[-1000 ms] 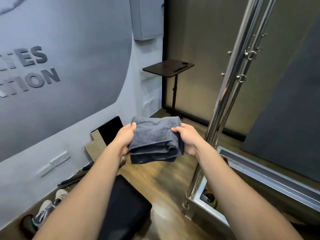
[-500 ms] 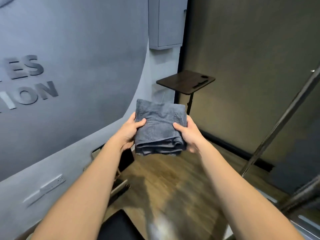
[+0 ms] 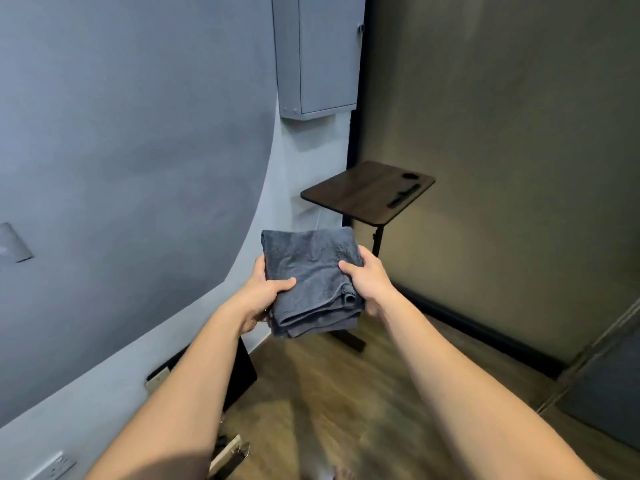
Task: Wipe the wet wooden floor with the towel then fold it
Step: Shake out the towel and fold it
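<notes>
Head view: grey towel [image 3: 311,282] up in mid-air, already folded into a thick stack, well above the wooden floor [image 3: 332,393]. Left hand [image 3: 261,294] grips its left edge, thumb pressed on top; right hand [image 3: 367,282] clamps the right edge, fingers curled underneath. Folding looks all but finished. A small side table [image 3: 367,192] stands just beyond, its surface bare on the near side. Next move, I'd judge: carry the stack level and set it down without letting the layers slide.

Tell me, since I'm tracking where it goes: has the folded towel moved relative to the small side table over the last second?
Yes. The towel has closed in on the side table, now just below its near edge.
</notes>
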Demonstrator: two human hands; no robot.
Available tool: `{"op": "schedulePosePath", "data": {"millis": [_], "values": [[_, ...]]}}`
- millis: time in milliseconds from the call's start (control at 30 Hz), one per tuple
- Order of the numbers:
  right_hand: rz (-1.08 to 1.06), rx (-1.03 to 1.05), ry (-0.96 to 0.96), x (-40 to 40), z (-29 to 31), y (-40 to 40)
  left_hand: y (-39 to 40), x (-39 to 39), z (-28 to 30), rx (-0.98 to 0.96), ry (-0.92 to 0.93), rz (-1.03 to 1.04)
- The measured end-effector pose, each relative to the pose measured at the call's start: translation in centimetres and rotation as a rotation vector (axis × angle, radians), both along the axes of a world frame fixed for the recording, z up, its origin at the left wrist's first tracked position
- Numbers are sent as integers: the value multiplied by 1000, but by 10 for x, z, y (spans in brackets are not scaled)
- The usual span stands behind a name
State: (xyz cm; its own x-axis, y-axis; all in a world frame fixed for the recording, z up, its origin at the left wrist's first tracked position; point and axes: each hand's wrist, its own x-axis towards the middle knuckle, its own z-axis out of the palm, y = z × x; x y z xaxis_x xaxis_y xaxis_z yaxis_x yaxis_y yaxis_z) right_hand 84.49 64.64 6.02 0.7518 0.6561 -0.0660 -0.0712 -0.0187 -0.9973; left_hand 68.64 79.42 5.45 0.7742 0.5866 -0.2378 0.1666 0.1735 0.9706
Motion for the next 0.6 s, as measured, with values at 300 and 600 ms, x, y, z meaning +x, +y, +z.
{"op": "schedulePosePath", "data": {"millis": [300, 600], "values": [[5, 24, -51, 181, 3, 129, 141, 189, 7, 100, -12, 19], [-166, 49, 85, 301, -12, 215, 244, 333, 15, 214, 22, -68]]}}
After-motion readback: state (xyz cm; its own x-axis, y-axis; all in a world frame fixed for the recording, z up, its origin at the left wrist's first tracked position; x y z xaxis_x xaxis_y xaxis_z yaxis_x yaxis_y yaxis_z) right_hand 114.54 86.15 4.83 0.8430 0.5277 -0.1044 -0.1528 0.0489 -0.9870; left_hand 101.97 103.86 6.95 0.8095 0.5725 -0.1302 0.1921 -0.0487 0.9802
